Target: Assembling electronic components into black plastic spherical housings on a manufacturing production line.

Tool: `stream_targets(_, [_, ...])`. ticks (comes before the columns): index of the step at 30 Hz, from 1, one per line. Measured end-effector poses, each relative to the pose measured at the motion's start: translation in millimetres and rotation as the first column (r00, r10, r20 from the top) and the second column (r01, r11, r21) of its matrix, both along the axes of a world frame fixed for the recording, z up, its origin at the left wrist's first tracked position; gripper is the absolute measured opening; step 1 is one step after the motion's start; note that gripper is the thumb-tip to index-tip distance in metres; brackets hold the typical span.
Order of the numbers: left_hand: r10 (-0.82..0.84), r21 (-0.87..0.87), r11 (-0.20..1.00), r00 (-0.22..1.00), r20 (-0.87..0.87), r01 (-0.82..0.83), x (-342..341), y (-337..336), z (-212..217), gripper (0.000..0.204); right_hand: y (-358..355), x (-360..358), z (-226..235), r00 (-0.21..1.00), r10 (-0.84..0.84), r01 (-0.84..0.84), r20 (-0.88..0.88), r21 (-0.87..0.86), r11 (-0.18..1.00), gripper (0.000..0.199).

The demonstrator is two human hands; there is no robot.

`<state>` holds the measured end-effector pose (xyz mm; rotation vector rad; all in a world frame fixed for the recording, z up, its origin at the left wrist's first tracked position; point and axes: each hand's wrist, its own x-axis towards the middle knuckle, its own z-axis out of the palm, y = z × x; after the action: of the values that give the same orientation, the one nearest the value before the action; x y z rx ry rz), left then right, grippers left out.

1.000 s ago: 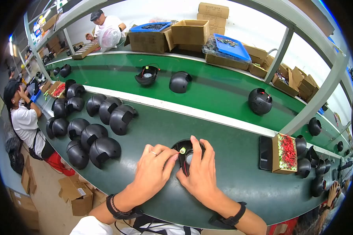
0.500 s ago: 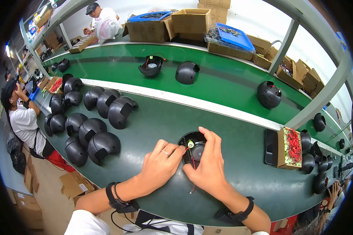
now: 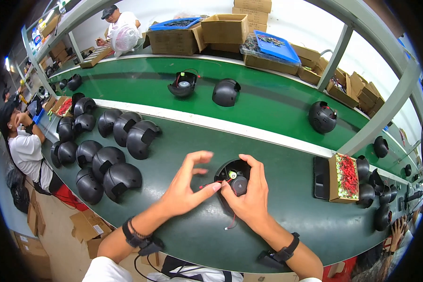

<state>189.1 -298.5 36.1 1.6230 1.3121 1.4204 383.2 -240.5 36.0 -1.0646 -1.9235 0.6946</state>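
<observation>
A black rounded shell [image 3: 226, 167] lies hollow side up on the bench in front of me. Inside it sit a round dark speaker [image 3: 239, 186] and a small pale-green piece [image 3: 232, 174] with a red wire [image 3: 209, 185]. My right hand [image 3: 246, 192] is closed around the shell's right side, its thumb pressing inside by the speaker. At the shell's left, my left hand [image 3: 185, 185] has its fingers spread, with the thumb tip beside the red wire. A thin lead with a small white connector [image 3: 227, 228] hangs out toward me.
Several black shells [image 3: 115, 181] stand at the left of the bench. On the right are a box of red-and-green wired parts [image 3: 345, 177], a black tray [image 3: 321, 177] and more shells. Beyond runs a green conveyor [image 3: 268, 105] carrying shells. Co-workers sit at the left and far side.
My left hand's fingers have come off the shell's inside and spread apart, moving left. The red wire now extends leftward over the rim. My right hand keeps its grip.
</observation>
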Motion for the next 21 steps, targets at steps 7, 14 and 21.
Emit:
stream_targets(7, [-0.478, -0.135, 0.805, 0.768, 0.427, 0.577, -3.9, 46.4, -16.1, 0.077, 1.6, 7.3, 3.1, 0.987, 0.073, -0.106, 0.146, 0.236, 0.966, 0.094])
stream_targets(14, [-0.165, -0.013, 0.984, 0.941, 0.297, 0.177, -4.2, 36.5, -5.1, 0.076, 5.5, 10.3, 4.4, 0.998, 0.039, -0.032, -0.052, 0.135, 0.99, 0.068])
stream_targets(21, [0.142, 0.393, 0.919, 0.961, -0.237, -0.038, -14.7, 31.1, -2.5, 0.08, 2.4, 8.5, 7.8, 0.985, 0.087, -0.063, -0.151, 0.157, 0.986, 0.016])
